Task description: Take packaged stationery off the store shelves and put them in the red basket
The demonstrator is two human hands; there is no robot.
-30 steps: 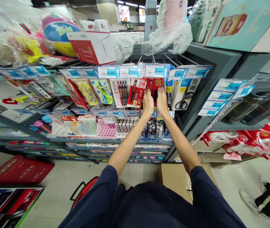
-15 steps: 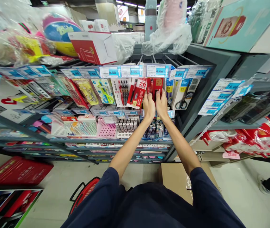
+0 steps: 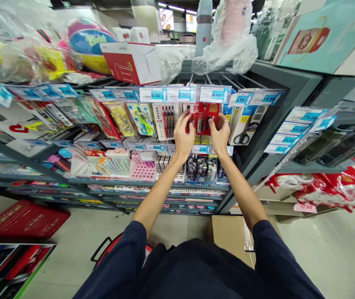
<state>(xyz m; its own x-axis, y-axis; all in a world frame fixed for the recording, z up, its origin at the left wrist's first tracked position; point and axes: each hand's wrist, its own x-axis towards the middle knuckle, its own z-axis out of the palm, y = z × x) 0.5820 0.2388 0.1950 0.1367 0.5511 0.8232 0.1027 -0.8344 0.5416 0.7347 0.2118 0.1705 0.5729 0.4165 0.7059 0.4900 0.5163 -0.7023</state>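
Observation:
My left hand [image 3: 183,137] is up at a hanging rack, its fingers closed on a red blister pack marked 2B [image 3: 193,109]. My right hand [image 3: 219,133] grips the lower corner of a second red pack [image 3: 210,114] beside it. Most of the lower parts of both packs are hidden behind my fingers. To the left hangs a card of red and black pens [image 3: 168,121], and to the right a scissors pack [image 3: 242,128]. Boxed small items [image 3: 200,168] stand just below my wrists.
A strip of blue-and-white price tags [image 3: 165,94] runs along the grey metal rack. Bagged goods lie on top. A cardboard box [image 3: 230,241] and a red basket [image 3: 117,245] sit on the floor near my feet.
Both hands have risen and spread onto the red packs, with fingers now curled over them. The view has shifted slightly, and the leg at the lower right has gone.

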